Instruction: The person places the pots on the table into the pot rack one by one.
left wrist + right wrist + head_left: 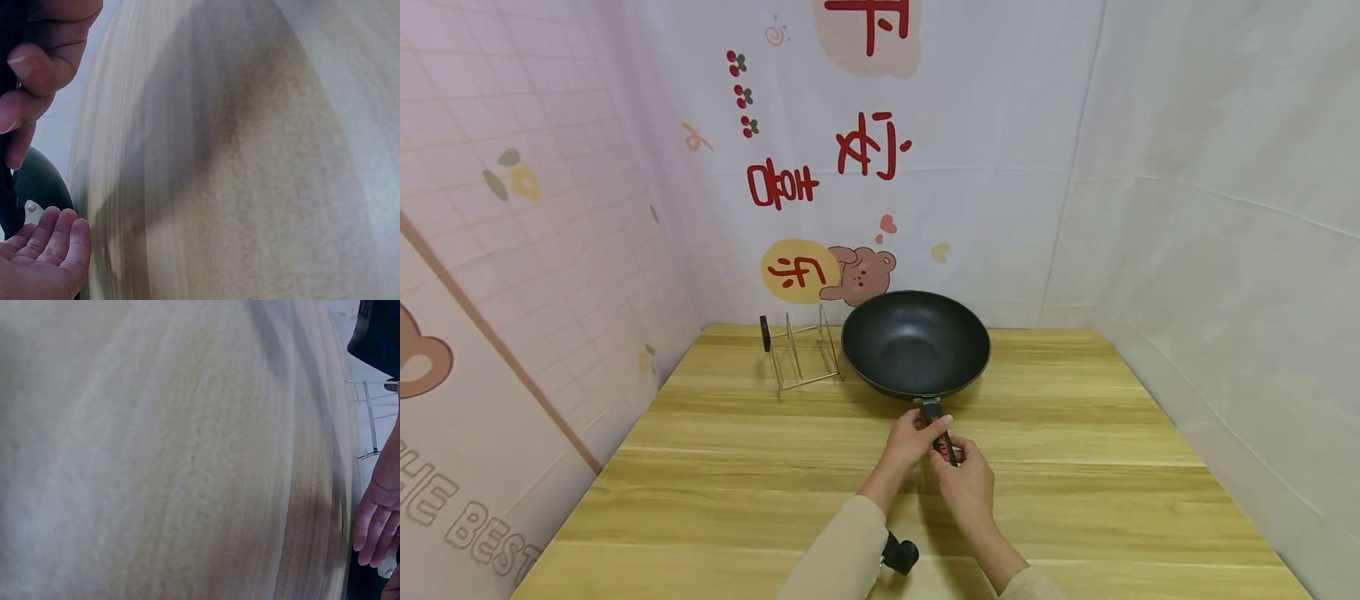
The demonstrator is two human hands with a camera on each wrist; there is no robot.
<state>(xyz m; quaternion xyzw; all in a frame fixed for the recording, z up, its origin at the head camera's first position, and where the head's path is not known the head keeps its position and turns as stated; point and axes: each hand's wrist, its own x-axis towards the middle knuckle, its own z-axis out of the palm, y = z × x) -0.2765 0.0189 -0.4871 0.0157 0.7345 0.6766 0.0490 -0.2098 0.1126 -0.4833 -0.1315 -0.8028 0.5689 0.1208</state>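
A black wok (916, 342) is towards the back of the wooden table, its hollow side up and its handle (951, 454), marked in red, pointing towards me. Whether its base touches the table, I cannot tell. My left hand (906, 442) pinches the handle close to the pan, thumb over it and fingers beneath. At the handle's near end my right hand (967, 487) grips it. In the left wrist view the right hand's fingers (44, 69) curl round the handle, while the left hand (50, 256) shows nearly straight fingers by the metal bracket.
A wire rack (805, 358) with a dark round end stands left of the wok. Printed white cloth walls (1000, 167) enclose the table (715, 467) at the back and sides. A black fitting (901, 557) shows beside my left forearm.
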